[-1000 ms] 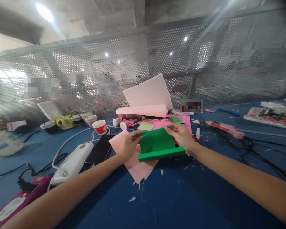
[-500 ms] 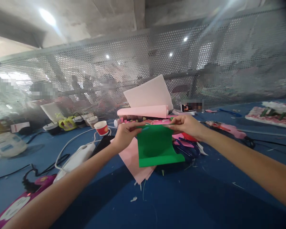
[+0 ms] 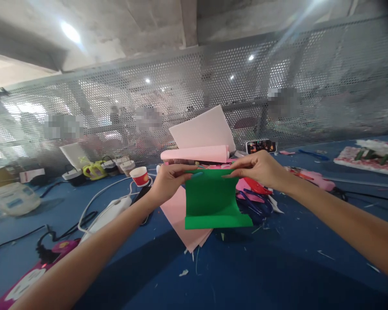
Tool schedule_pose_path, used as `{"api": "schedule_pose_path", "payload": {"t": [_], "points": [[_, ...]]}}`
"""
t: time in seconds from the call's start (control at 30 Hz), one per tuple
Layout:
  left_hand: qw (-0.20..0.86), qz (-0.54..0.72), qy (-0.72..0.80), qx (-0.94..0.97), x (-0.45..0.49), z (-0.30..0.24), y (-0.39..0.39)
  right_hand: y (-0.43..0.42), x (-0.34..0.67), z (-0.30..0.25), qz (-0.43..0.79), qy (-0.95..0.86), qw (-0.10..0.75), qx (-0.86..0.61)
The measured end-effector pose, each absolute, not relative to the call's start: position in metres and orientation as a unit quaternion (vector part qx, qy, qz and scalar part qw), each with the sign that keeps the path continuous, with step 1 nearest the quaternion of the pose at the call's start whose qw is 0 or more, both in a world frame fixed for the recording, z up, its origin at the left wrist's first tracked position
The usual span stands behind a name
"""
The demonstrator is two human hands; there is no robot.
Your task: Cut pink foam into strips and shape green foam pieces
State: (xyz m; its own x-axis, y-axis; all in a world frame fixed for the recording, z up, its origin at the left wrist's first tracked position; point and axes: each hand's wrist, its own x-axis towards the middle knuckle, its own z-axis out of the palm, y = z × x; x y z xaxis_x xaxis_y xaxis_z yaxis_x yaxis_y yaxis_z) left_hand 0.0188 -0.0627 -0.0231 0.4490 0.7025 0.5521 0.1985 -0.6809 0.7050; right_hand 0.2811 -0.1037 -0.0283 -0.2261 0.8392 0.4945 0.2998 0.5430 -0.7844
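A sheet of green paper [image 3: 210,198] hangs in front of me, its lower edge curling toward me and ragged at the right corner. My left hand [image 3: 170,183] pinches its top left corner between thumb and fingers. At the top right corner, my right hand [image 3: 261,172] pinches the same sheet. Below and behind it lie pink paper sheets [image 3: 177,219] on the blue table. Dark blue-handled scissors [image 3: 255,206] rest just right of the sheet, partly covered by pink and red scraps.
A pink paper roll [image 3: 194,154] and a pale upright sheet [image 3: 203,129] stand behind. Left are a red-and-white paper cup [image 3: 139,176], a white power strip [image 3: 108,215], cords and a plastic jug [image 3: 13,199]. A pink glue gun [image 3: 320,180] and a phone [image 3: 261,146] lie right.
Both hands still pinch the green sheet, which hangs a little flatter with its bottom edge more level. My right hand has moved slightly to the right. The camera view has shifted slightly.
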Motion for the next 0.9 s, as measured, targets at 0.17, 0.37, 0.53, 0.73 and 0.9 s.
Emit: {"api": "schedule_pose_path", "payload": {"t": [0.17, 0.37, 0.53, 0.73, 0.9], "points": [[0.288, 0.438, 0.28, 0.805, 0.0173, -0.0211, -0.0627, -0.1042, 0.2828, -0.0286, 0.222, -0.745, 0.483, -0.402], [0.29, 0.428, 0.295, 0.804, 0.0182, -0.0218, -0.0617, -0.1021, 0.2855, -0.0282, 0.153, -0.766, 0.453, -0.429], [0.289, 0.417, 0.296, 0.809, 0.0187, -0.0194, -0.0638, -0.1038, 0.2842, -0.0257, 0.156, -0.768, 0.446, -0.432], [0.296, 0.413, 0.293, 0.81, 0.0173, -0.0189, -0.0636, -0.1025, 0.2857, -0.0283, 0.149, -0.777, 0.435, -0.431], [0.295, 0.401, 0.298, 0.815, 0.0164, -0.0199, -0.0626, -0.1035, 0.2848, -0.0276, 0.125, -0.78, 0.438, -0.429]]}}
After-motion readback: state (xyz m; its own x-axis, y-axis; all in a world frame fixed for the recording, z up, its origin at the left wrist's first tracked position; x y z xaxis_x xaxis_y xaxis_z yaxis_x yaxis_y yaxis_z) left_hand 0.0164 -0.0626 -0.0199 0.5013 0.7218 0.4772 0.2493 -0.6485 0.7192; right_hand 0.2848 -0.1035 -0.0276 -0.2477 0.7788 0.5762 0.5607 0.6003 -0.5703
